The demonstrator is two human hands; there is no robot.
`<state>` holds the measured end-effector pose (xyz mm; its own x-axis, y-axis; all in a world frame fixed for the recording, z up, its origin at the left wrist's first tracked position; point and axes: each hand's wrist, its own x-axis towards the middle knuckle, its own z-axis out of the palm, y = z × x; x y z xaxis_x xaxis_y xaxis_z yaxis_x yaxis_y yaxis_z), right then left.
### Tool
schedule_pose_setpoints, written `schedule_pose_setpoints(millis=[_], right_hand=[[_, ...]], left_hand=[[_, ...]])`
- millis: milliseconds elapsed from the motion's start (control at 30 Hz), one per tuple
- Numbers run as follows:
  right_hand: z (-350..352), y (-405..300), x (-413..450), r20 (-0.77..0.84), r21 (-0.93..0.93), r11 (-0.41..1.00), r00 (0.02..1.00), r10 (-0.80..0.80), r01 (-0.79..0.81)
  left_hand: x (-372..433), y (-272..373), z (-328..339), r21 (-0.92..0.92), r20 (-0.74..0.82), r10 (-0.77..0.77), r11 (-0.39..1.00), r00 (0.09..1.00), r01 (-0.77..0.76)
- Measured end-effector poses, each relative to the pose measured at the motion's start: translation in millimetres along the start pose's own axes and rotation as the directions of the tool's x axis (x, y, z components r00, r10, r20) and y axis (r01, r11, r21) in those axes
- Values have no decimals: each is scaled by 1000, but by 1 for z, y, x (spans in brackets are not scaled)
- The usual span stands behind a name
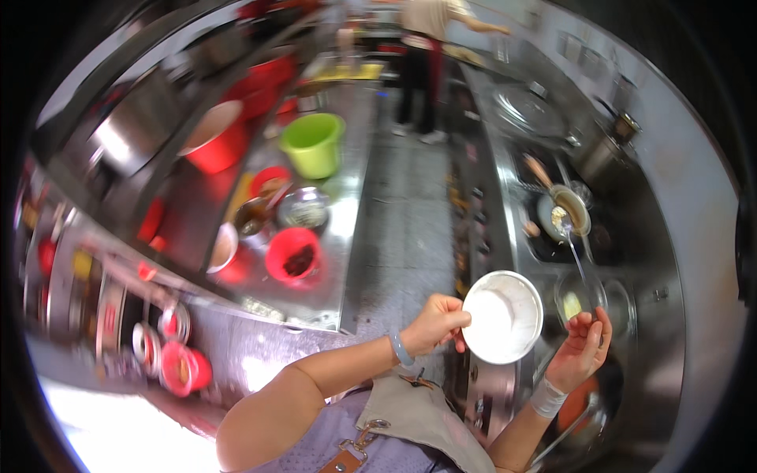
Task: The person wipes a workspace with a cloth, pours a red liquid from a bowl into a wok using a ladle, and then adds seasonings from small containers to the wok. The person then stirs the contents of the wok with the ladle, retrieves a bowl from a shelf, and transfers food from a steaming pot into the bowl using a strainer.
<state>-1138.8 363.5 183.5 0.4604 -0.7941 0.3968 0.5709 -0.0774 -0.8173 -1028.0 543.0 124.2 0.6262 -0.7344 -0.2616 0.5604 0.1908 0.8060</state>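
Observation:
My left hand (439, 323) grips the rim of a white round container (502, 317), tilted so that its pale inside shows. My right hand (582, 349) is at the right, near the lower end of a long-handled metal ladle (575, 254); its fingers are curled, and whether they hold the handle is unclear. The ladle's bowl, with pale bits of food, rests at a pot (572, 208) on the stove. Just above my right hand lies a clear bowl (565, 287) with something pale yellow in it.
To the left, a steel counter (331, 295) bears a green bucket (313, 145), a red bowl (293, 254) with dark contents and a metal bowl (303, 208). A co-worker (423, 59) stands farther up the aisle. A large lidded pan (529, 112) sits at the upper right.

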Motion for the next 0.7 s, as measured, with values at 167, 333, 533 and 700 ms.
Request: schedule_pose_setpoints(millis=[167,333,533,700], right_hand=[[164,53,23,490,98,975,863,127,-199],[314,94,4,848,144,965,531,-6,-219],[414,132,-12,927,245,938,342,-153,-244],[435,130,-14,929,291,949,274,-250,-120]], left_hand=[[-66,27,-64,56,-370,185,983,911,-177],[-104,30,-110,73,-586,307,942,750,-329],[-120,61,-137,-15,-734,398,801,551,-598],[-126,121,-151,73,-771,470,735,429,-674]])
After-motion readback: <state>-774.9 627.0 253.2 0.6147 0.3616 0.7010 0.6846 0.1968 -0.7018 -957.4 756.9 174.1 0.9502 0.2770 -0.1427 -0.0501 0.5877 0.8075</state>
